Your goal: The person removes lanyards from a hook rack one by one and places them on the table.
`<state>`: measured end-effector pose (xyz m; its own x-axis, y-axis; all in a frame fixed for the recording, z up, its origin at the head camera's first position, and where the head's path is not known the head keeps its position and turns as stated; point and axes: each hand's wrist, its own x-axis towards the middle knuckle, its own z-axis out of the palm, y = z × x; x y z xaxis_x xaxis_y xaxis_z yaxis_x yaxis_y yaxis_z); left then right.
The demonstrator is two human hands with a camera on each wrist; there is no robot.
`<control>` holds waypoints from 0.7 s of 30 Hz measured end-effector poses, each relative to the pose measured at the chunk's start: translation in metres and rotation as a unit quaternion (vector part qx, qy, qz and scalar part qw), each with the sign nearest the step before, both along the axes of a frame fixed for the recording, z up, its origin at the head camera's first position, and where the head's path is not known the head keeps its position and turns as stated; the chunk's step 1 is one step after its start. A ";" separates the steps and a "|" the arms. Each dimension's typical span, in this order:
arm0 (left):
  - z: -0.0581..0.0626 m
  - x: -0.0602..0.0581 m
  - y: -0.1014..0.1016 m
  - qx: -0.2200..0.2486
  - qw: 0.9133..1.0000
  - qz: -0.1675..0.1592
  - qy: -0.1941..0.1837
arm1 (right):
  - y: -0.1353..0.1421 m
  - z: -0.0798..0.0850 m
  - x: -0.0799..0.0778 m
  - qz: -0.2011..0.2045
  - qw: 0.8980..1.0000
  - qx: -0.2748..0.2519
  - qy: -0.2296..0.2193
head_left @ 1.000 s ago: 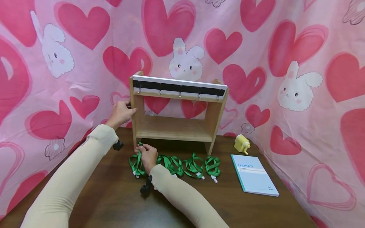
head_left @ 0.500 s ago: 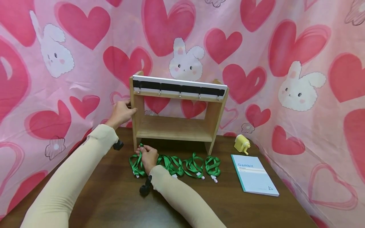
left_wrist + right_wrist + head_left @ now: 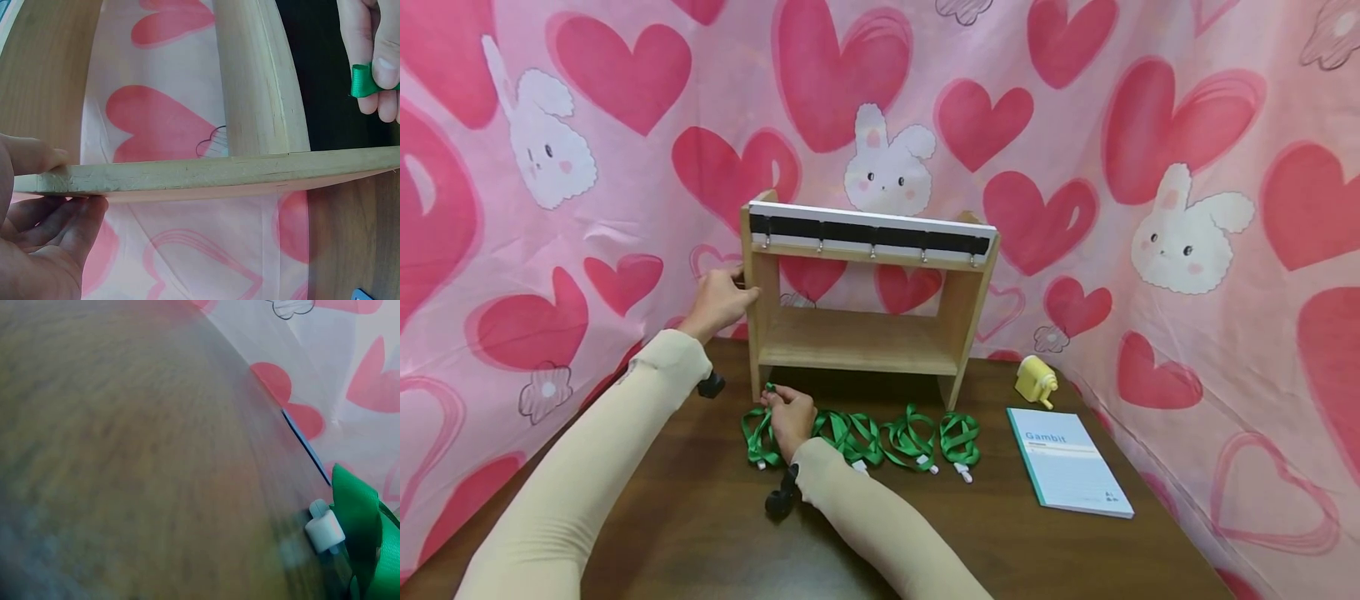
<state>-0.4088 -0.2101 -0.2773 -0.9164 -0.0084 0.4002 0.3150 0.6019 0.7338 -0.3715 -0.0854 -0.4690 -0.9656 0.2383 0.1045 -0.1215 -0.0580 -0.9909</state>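
My left hand [image 3: 718, 302] grips the left side panel of a small wooden shelf [image 3: 857, 337]; in the left wrist view its thumb and fingers lie on opposite faces of the panel edge [image 3: 187, 174]. Low at the shelf's front left, my right hand [image 3: 792, 419] pinches the top of the leftmost green lanyard [image 3: 751, 440]. The pinched strap end [image 3: 359, 81] pokes out past the fingertips. The lanyard's lower loop lies on the table, with a white clip [image 3: 762, 464] at its near end. Several more green lanyards [image 3: 917, 437] lie in a row to the right.
Across the shelf's top front runs a white board with a black strip [image 3: 872, 232] and several small metal hooks [image 3: 873, 250]. At the right of the brown table [image 3: 700, 533] are a white-and-blue notebook [image 3: 1071, 462] and a yellow sharpener-like item with a crank [image 3: 1036, 381]. A heart-patterned cloth hangs behind.
The leftmost lanyard's loop and clip have shifted slightly, and less strap shows above my right fingertips. My left hand keeps its grip on the panel.
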 end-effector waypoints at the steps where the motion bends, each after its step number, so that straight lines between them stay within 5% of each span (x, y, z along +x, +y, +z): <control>1: 0.000 -0.001 0.000 0.000 1.000 0.001 0.002 | 0.001 0.000 0.000 0.000 1.000 0.004 0.001; 21: 0.002 0.004 0.001 -0.014 1.000 -0.001 -0.005 | 0.000 0.001 0.002 -0.030 0.997 0.067 -0.012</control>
